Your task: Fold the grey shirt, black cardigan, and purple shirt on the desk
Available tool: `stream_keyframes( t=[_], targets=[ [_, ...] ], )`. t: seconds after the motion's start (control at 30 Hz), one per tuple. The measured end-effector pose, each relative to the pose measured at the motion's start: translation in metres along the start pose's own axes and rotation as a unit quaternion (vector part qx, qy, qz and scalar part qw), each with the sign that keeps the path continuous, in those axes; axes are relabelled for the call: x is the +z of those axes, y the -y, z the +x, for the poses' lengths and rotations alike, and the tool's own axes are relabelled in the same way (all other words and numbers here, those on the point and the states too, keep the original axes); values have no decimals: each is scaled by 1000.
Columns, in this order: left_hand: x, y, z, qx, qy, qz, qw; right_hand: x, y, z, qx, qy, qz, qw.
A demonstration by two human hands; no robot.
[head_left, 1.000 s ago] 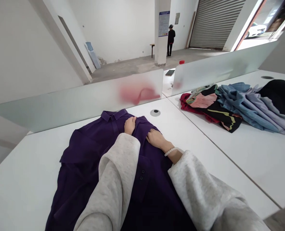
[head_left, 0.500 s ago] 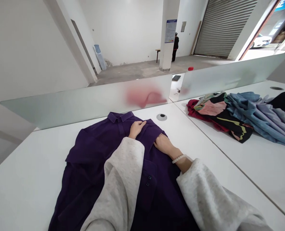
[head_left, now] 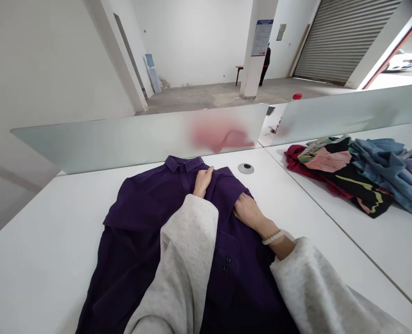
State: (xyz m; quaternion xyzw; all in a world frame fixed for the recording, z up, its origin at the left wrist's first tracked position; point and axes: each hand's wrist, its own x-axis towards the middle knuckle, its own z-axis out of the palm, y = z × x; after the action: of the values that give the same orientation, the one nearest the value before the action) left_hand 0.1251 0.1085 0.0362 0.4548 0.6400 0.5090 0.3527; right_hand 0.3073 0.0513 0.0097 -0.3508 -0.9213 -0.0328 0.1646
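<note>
Purple shirt [head_left: 146,241] spread flat on white table [head_left: 35,260], both hands on its upper chest

L hand [head_left: 203,182] lies w/ fingers loosely curled on the fabric just below the collar [head_left: 184,163]; R hand [head_left: 247,213] presses palm-down, fingers out flat, on the folded-in right side, bead bracelet [head_left: 273,237] at wrist. Vs 1 s ago L hand has opened a bit and slid twd the collar, R barely shifted, so smoothing looks nearly done at the top. Beyond: cable grommet [head_left: 245,168], frosted divider [head_left: 139,137], clothes pile [head_left: 352,174] on next desk, a person [head_left: 266,62] far off by the pillar
</note>
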Motion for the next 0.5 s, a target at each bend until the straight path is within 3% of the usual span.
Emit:
stream_keyframes(
  t=[0.17, 0.27, 0.4, 0.5],
  targets=[
    [3, -17, -6, 78, 83, 24, 993, -1, 3, 1, -66, -61, -6, 996],
    [3, -25, -7, 124, 85, 77, 986, -6, 5, 0, -107, -129, -3, 986],
    [0, -31, -7, 132, 72, 85, 985, -12, 4, -5, -84, -269, 9, 959],
    [-1, -35, -8, 131, 70, 68, 987, -14, 5, -10, -59, -295, 14, 954]
  ],
)
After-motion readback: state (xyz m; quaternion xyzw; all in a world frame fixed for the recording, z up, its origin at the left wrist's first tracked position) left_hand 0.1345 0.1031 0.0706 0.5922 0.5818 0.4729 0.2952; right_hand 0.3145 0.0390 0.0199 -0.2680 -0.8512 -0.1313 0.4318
